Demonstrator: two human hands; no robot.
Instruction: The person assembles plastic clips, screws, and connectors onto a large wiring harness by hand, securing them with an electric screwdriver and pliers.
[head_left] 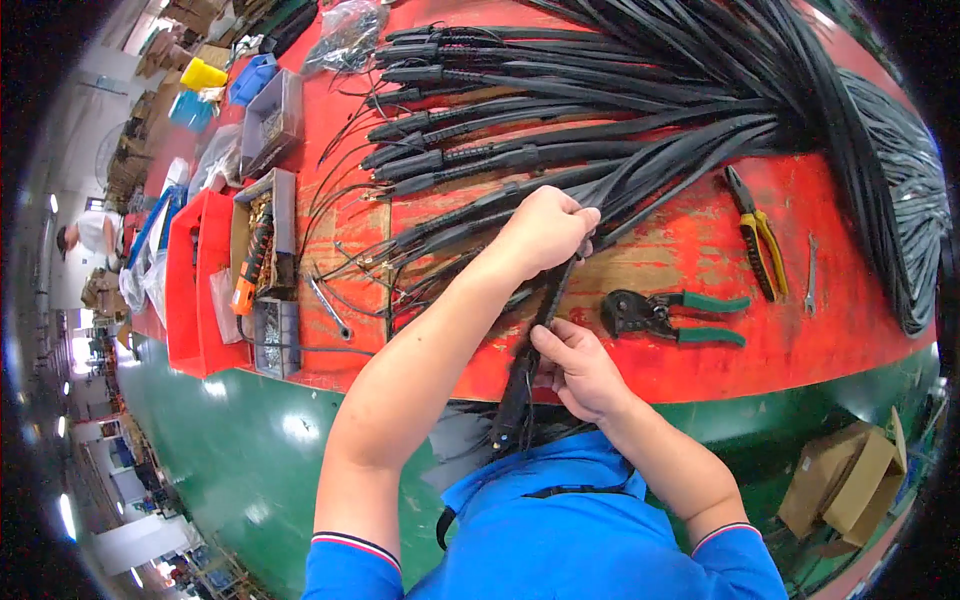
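A black cable (553,296) with a thick sleeved end (514,400) runs slantwise from the bundle toward my body, over the table's near edge. My left hand (548,228) is closed around its upper part, beside the other cables. Lower down, my right hand (580,372) pinches the same cable between thumb and fingers, just above the thick end. Part of the cable is hidden under both hands. Many more black cables (560,150) lie across the table, their thick ends and thin loose wires pointing left.
On the red table (700,370), green-handled cutters (675,316), yellow-handled pliers (757,238) and a small wrench (811,275) lie right of my hands. Leftward are an orange power screwdriver (252,268), grey bins (273,125) and a red bin (190,345). A cardboard box (840,480) stands on the floor.
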